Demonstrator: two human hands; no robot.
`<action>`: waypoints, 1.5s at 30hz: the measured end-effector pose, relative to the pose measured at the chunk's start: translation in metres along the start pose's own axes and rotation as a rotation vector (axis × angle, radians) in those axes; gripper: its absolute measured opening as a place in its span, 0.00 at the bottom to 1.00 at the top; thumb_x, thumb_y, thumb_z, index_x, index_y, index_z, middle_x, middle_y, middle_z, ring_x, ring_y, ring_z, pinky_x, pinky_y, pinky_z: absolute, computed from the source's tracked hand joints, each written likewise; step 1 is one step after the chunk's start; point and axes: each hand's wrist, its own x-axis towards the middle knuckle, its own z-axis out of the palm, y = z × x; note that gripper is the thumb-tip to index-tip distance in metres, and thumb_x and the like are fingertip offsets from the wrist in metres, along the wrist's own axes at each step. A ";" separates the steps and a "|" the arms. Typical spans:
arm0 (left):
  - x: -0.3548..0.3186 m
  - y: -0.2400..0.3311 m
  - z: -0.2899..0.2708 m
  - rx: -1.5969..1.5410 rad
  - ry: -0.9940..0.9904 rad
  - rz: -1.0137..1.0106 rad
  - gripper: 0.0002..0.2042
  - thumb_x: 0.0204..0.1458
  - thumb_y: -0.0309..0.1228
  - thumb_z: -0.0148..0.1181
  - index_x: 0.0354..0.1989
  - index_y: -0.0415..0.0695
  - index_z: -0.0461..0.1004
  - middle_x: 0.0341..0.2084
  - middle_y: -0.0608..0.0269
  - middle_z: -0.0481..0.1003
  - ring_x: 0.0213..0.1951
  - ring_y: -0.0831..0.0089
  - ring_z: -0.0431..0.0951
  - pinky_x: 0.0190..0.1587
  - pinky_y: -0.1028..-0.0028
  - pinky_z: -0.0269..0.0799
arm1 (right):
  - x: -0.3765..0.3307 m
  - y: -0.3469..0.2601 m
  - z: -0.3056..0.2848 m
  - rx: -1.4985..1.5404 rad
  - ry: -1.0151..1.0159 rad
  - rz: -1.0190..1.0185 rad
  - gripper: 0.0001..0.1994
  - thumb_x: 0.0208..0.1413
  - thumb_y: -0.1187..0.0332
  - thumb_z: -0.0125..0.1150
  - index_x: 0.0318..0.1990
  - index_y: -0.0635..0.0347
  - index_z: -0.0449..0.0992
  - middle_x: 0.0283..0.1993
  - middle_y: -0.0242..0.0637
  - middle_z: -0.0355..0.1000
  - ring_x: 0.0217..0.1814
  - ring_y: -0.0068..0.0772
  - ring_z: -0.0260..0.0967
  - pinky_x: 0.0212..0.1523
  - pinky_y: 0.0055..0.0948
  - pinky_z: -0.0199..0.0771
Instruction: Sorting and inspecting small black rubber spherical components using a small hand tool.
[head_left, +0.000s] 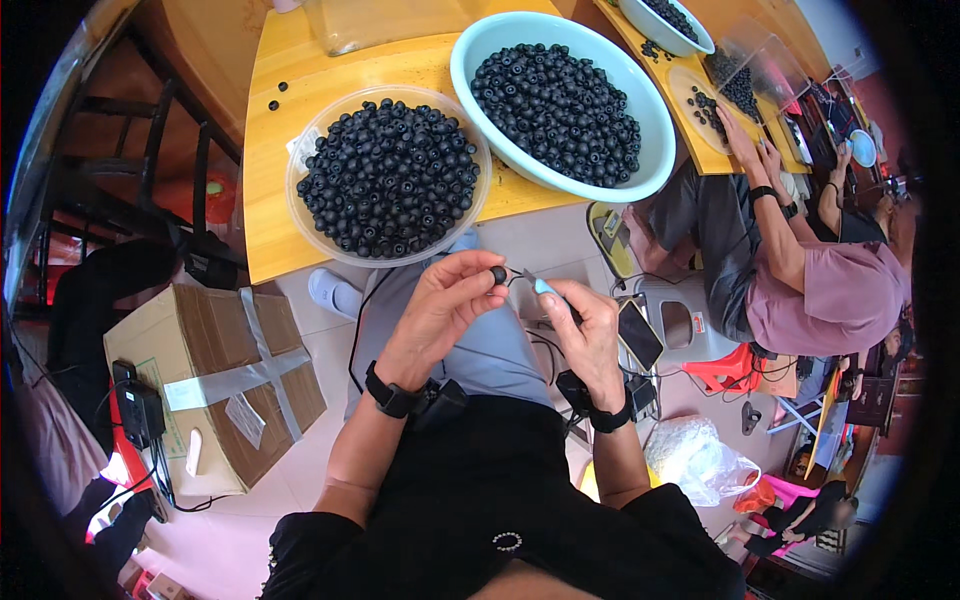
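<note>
Between the thumb and fingertips of my left hand [445,305] is a small round black bead-like piece [498,274]. My right hand [590,335] grips a small blade tool with a light blue handle [543,287]; its thin metal tip points at the black piece, and I cannot tell if they touch. Both hands are above my lap, just off the table's near edge. Beyond them, a clear round tub [295,205] is heaped with similar black pieces, which show small holes. To its right, a light blue basin [655,150] holds many more.
The yellow table [266,235] carries two loose black pieces [278,95] at its left. A taped cardboard box [215,370] stands on the floor at left. At right are a phone [640,334], a plastic bag [695,455] and a co-worker's hand [738,140] beside another table.
</note>
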 end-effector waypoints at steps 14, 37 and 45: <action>-0.002 -0.002 -0.004 -0.005 -0.056 -0.005 0.08 0.51 0.22 0.57 0.40 0.40 0.72 0.34 0.63 0.75 0.35 0.77 0.77 0.40 0.79 0.75 | 0.005 -0.016 0.004 -0.131 -0.125 -0.140 0.08 0.50 0.67 0.62 0.34 0.64 0.76 0.26 0.42 0.72 0.21 0.39 0.70 0.22 0.31 0.68; -0.006 -0.001 -0.001 0.003 -0.133 -0.101 0.04 0.51 0.22 0.58 0.35 0.39 0.72 0.30 0.63 0.74 0.29 0.77 0.76 0.34 0.79 0.75 | 0.003 0.033 0.007 -0.231 -0.059 -0.064 0.10 0.53 0.65 0.58 0.33 0.64 0.76 0.21 0.45 0.68 0.23 0.46 0.69 0.23 0.36 0.66; -0.007 -0.002 -0.004 -0.118 -0.152 -0.103 0.06 0.51 0.22 0.57 0.37 0.39 0.73 0.31 0.62 0.75 0.29 0.78 0.76 0.33 0.80 0.74 | -0.007 0.056 0.003 -0.226 -0.028 0.170 0.13 0.55 0.62 0.55 0.31 0.65 0.76 0.20 0.50 0.68 0.21 0.51 0.67 0.25 0.38 0.64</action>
